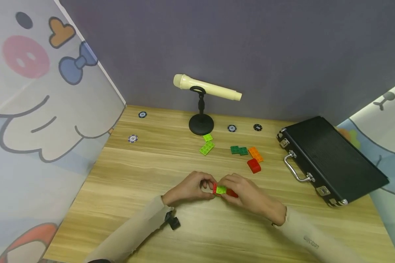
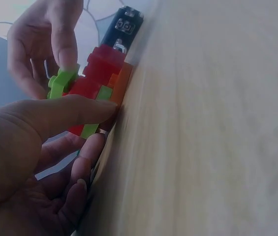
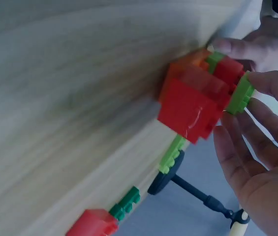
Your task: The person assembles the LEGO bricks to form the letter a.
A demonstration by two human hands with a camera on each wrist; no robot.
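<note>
— What's farthest left?
— Two chips [image 1: 133, 138], about ten o'clock from my stack [image 3: 190, 110]. Then my left hand [image 1: 191, 186], thumb and fingers pinching the stack at its nine o'clock side.
— Next?
— Two loose lime bricks [image 1: 207, 148], between eleven and twelve, near the mic stand [image 1: 201, 125].
— How far along is the stack?
— Partly built, I judge: red, orange and lime pieces sit together right between my hands. My right hand [image 1: 245, 193], at three o'clock, pinches a lime top piece [image 3: 240, 94]; whether it's pressed home, I can't tell.
— What's left unjoined to the right?
— Green bricks [image 1: 239, 150] at one o'clock, an orange brick [image 1: 255, 154] between one and two, a red brick [image 1: 254, 166] at two. Past them, towards three, the case [image 1: 335, 157].
</note>
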